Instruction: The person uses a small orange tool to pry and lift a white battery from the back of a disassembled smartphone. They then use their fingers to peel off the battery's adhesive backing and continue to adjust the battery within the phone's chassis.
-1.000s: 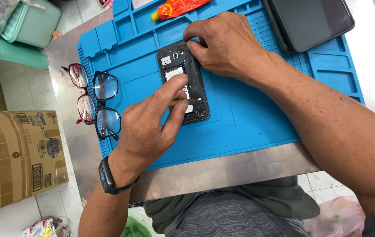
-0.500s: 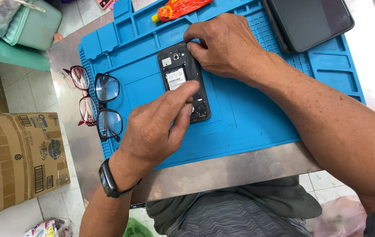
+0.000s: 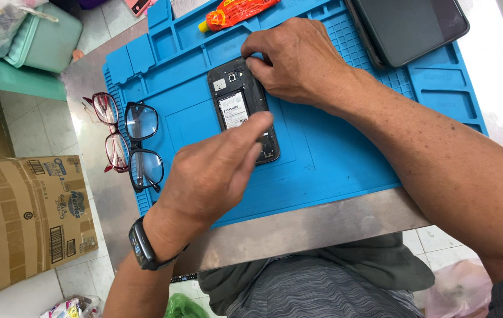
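Note:
An opened black smartphone (image 3: 235, 100) lies back-up on a blue silicone work mat (image 3: 334, 147), its battery and camera exposed. My right hand (image 3: 295, 59) rests on the phone's upper right edge, fingertips pinching the frame. My left hand (image 3: 216, 174) hovers over the phone's lower half, fingers together and extended, covering that end. A dark smartwatch (image 3: 142, 247) sits on my left wrist. Whether the left fingers touch the phone is hidden.
Two pairs of glasses, one black (image 3: 142, 144) and one red (image 3: 107, 126), lie at the mat's left edge. An orange tube (image 3: 234, 12) and a dark tablet (image 3: 410, 26) sit at the far side. A cardboard box (image 3: 27, 218) and green stool (image 3: 33, 47) stand left of the steel table (image 3: 310, 227).
My left hand has drawn back toward me off the phone's middle, uncovering the battery. My right hand has stayed on the phone's upper edge.

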